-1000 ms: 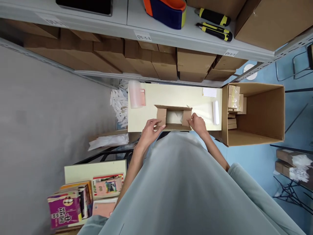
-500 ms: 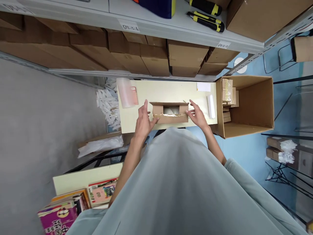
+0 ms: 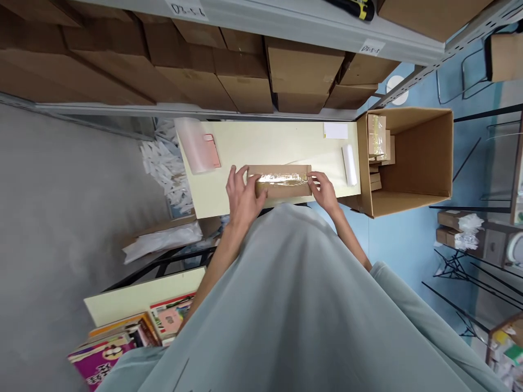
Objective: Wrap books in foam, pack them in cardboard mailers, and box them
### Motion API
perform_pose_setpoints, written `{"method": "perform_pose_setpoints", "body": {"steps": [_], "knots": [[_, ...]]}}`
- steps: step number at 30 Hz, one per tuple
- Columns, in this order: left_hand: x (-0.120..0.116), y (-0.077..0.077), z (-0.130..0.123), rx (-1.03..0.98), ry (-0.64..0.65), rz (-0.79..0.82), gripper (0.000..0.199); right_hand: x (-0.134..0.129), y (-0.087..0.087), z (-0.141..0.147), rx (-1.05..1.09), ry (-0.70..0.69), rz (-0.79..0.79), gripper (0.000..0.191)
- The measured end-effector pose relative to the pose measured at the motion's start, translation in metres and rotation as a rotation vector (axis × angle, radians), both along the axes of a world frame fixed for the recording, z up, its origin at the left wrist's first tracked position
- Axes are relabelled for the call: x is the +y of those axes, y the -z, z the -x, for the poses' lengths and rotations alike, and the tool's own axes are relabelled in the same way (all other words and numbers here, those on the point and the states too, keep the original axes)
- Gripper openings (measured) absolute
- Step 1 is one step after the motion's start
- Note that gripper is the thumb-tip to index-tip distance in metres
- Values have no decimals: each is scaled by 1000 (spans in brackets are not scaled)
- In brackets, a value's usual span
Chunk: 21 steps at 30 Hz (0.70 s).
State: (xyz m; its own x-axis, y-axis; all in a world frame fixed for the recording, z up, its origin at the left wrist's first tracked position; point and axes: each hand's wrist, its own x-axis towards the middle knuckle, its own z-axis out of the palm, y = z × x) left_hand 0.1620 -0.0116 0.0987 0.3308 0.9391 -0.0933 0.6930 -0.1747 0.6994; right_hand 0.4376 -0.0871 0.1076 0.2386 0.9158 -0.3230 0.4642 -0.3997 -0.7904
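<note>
A long brown cardboard box (image 3: 284, 189) lies near the front edge of the pale table (image 3: 245, 142), its top flaps down and shiny clear tape along the top. At its left end, my left hand (image 3: 244, 195) rests on the box with fingers apart. My right hand (image 3: 323, 191) is at the right end, its fingertips on the end of the tape and the box edge, thumb and fingers bent close together.
A large open carton (image 3: 423, 158) with small boxes inside stands at the table's right end. A white roll (image 3: 350, 165) and a white label (image 3: 335, 130) lie at the right, a translucent roll (image 3: 195, 145) at the left. A shelf of boxes (image 3: 304, 68) runs behind the table.
The box's open flaps have come down, closing its top, and the tape lies over them. Both hands have moved in onto the box ends. The camera view has shifted somewhat.
</note>
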Motion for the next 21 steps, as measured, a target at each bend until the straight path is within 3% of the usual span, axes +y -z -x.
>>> {"method": "perform_pose_setpoints", "body": {"steps": [5, 10, 14, 21], "knots": [[9, -11, -63, 14, 192, 94, 26, 3, 3, 0, 12, 40, -42, 32], [15, -13, -121, 60, 196, 160, 22, 4, 11, -3, 33, 57, -72, 30], [18, -14, -133, 74, 173, 206, 15, 7, 19, -4, 61, 110, -62, 21], [18, -14, -128, 7, 88, 289, 12, 12, 29, -4, 62, 193, 46, 12]]}}
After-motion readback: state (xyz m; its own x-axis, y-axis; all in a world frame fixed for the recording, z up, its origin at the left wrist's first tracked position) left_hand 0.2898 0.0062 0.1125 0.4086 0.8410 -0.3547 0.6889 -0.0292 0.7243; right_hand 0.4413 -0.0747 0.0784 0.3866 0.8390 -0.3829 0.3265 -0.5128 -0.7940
